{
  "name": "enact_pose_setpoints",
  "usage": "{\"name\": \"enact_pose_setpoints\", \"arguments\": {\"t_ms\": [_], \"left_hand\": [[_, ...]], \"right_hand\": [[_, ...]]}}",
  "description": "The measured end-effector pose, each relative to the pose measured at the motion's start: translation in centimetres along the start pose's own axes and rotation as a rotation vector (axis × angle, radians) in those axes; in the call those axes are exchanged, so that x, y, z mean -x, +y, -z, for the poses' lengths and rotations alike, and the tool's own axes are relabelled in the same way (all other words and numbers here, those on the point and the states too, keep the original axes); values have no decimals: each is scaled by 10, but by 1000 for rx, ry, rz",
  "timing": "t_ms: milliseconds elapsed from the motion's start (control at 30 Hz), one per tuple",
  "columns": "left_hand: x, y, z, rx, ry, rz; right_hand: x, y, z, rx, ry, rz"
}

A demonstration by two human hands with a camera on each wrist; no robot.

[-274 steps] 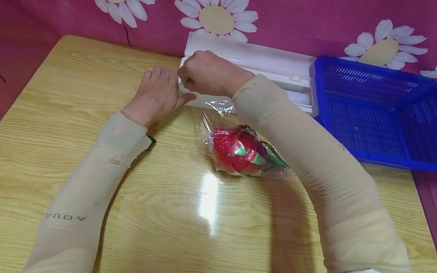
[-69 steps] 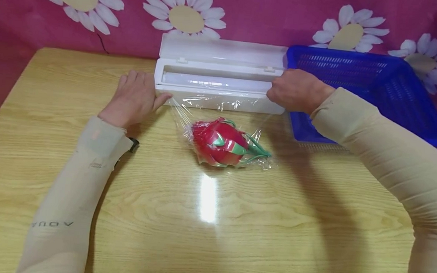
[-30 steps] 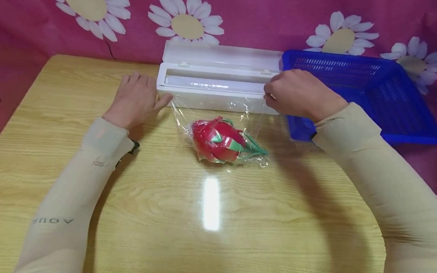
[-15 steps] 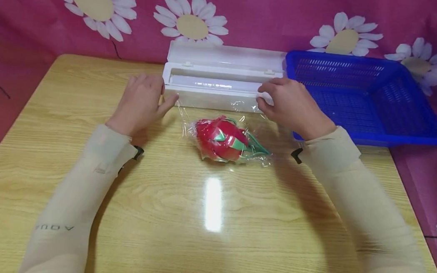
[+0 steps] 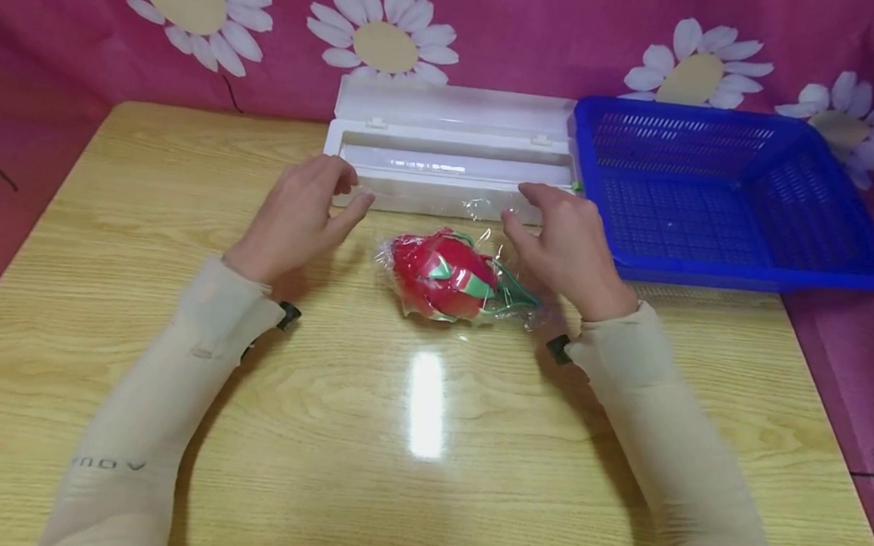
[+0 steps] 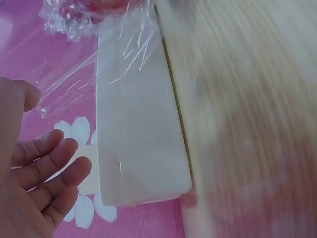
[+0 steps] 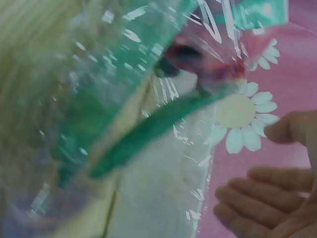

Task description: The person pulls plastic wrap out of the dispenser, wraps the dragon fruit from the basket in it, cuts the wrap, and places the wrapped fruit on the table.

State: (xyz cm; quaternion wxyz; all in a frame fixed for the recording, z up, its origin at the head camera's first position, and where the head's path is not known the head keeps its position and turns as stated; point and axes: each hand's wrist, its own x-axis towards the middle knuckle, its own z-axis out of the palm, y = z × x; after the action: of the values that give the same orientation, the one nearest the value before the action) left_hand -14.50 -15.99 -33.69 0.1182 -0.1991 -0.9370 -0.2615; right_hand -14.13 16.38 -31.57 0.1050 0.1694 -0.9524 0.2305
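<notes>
A red and green dragon fruit (image 5: 448, 274), wrapped in clear cling film (image 5: 381, 257), lies on the wooden table in the head view. Behind it stands a long white cling film box (image 5: 434, 196) with its lid raised and a roll (image 5: 451, 164) inside. My left hand (image 5: 298, 214) hovers at the box's front left, thumb and fingers apart beside a loose film edge. At the front right is my right hand (image 5: 566, 243), its thumb and fingers also spread. The left wrist view shows film close to the thumb (image 6: 25, 94); in the right wrist view the fingers (image 7: 257, 198) hold nothing.
A blue plastic basket (image 5: 707, 277) stands right of the box. A small green piece (image 5: 577, 186) sits at the box's right end. Behind the table (image 5: 322, 433) hangs a pink cloth (image 5: 512, 35) with daisies.
The right hand was at the box's left end, then its right end; it has since let go and come forward. The left hand has moved slightly right and nearer. The film has slackened.
</notes>
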Motion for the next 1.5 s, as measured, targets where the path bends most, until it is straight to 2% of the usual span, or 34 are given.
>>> {"name": "enact_pose_setpoints", "arguments": {"t_ms": [233,467,733,900,1100,1267,1500], "left_hand": [[3,4,-3,116,-33,84],[3,6,-7,185,-45,88],[7,4,-9,225,-53,123],[7,2,-13,274,-74,123],[7,1,-17,330,-104,125],[7,1,-19,321,-115,127],[7,3,-20,318,-111,109]], "right_hand": [[11,1,-9,13,9,-144],[19,3,-10,50,-2,-222],[20,3,-11,65,-156,-312],[20,9,-19,65,-194,-326],[17,17,-26,-5,-237,-369],[13,22,-30,-98,-230,-383],[12,22,-36,-169,-106,-312]]}}
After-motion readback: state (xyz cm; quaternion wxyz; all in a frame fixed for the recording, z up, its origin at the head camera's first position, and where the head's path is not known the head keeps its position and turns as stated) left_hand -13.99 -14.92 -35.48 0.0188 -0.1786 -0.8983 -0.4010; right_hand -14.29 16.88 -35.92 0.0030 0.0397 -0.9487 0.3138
